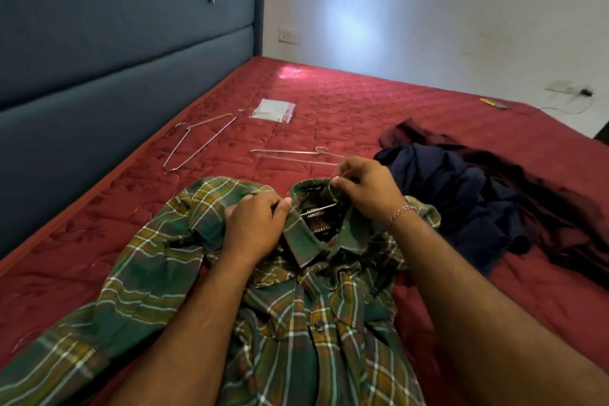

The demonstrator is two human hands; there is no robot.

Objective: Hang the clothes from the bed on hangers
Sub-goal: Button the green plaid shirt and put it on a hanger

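A green and yellow plaid shirt [290, 316] lies spread on the red bed [379, 102], collar away from me. A thin metal hanger [324, 204] sits inside the collar with its hook sticking out. My right hand [369, 191] pinches that hook. My left hand [255, 226] grips the shirt's left shoulder beside the collar. Two more wire hangers lie beyond: one hanger [197, 142] at the left, another hanger [296, 155] just past my hands. A dark blue garment [461, 194] and a maroon garment [543, 194] are heaped at the right.
A blue padded headboard [115, 43] runs along the bed's left side. A small clear plastic packet [273, 110] lies on the mattress past the hangers. A white wall with a socket [290, 35] stands behind. A cable and small items [494, 103] lie at the far right edge.
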